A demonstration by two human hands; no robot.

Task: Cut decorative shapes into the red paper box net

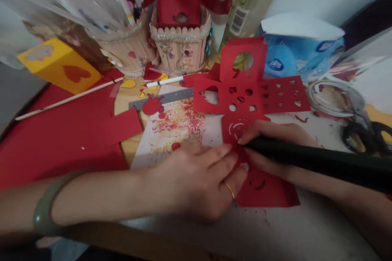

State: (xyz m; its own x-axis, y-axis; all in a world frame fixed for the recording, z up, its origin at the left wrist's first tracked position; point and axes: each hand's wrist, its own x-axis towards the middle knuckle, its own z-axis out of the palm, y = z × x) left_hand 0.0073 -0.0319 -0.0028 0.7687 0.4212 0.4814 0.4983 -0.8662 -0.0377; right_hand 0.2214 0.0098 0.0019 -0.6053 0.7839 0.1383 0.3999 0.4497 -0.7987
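A cross-shaped red paper cut-out point(266, 195) lies in front of me, with hearts, small triangles, round holes and curved slits cut through its panels. My left hand point(205, 179) rests on its lower part, palm down and fingers stretched out, pressing the paper; a ring and a green bangle are on this arm. In my right hand point(284, 130) is a thick dark pen-shaped tool point(306, 155), gripped between thumb and fingers. Its tip meets the red paper beside the curved slits, close to my left fingertips. What kind of tip it has is too small to tell.
Beneath the cut-out is a stained white sheet point(162, 138) with a steel ruler point(177, 97) and a marker point(165, 81). Scissors point(358, 118) and tape are at right, a blue tissue pack point(294, 55) behind. Red paper point(61, 142), a yellow box point(61, 65) and stick-sided holders point(180, 47) stand left and back.
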